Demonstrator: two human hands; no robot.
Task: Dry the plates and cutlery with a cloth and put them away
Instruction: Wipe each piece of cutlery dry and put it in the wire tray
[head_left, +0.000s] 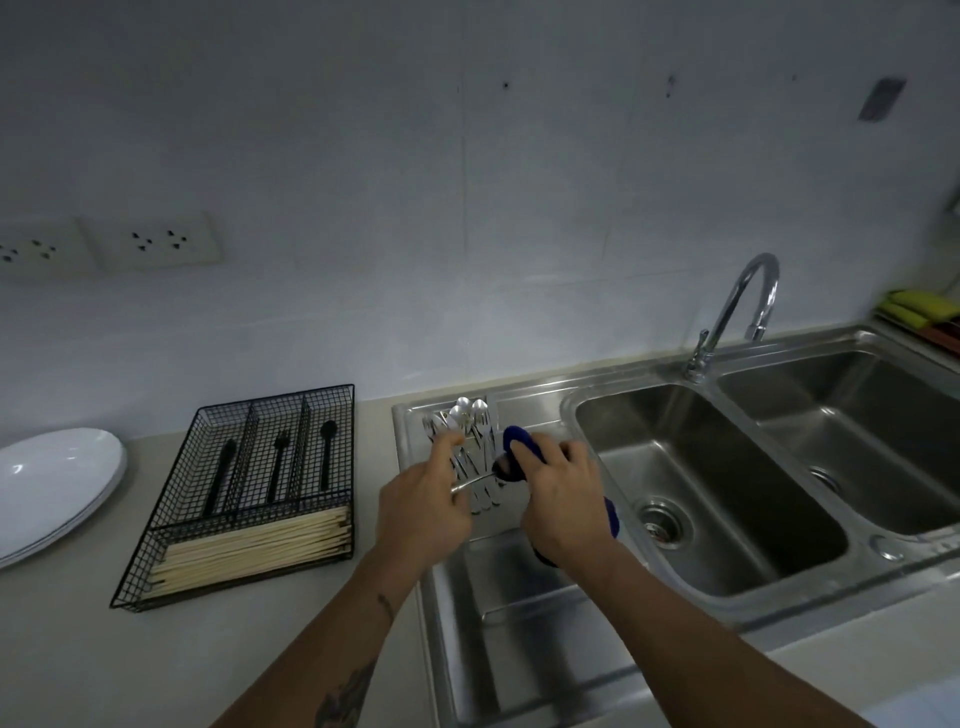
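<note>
cutlery (470, 447) | on steel draining board (519, 597) | grey counter (62, 639) | white wall (363, 156)

Far left on the counter (311, 649) sits a stack of plates (54, 486), and right of it the wire cutlery tray (244, 493), with chopsticks (254, 551) in its front compartment. Right again is the drainboard (519, 597), a pile of spoons and forks (470, 441) lying at its back. Beyond that come the two sink basins (727, 509), faucet (737, 312) behind them.
</note>
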